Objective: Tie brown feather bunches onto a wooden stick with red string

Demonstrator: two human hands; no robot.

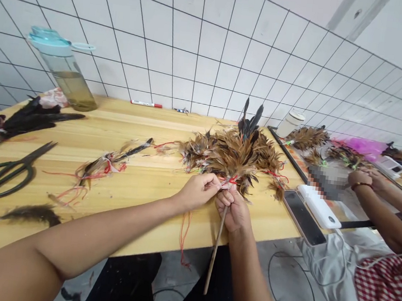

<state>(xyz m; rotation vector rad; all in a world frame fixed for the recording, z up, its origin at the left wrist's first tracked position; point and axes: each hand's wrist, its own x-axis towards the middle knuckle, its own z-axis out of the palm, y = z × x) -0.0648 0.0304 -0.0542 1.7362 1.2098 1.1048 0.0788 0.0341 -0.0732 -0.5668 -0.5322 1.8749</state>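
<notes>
1. Gripping the wooden stick (215, 250) just below its top, the right hand (233, 212) was curled shut around it, apparently to steady the brown feather bunch (235, 157) bound there.
2. Nearly closed, the left hand (196, 192) pinched the red thread (227, 179) at the stick, seemingly to keep it taut.
3. Loose feathers (99, 170) tangled with thread lay within reach on the pale wooden table (135, 211), near dark-handled scissors (2, 170).
4. Farther off, a water bottle (63, 75) stood by the tiled wall (199, 47), and another person's forearms (392, 208) reached in at right.
</notes>
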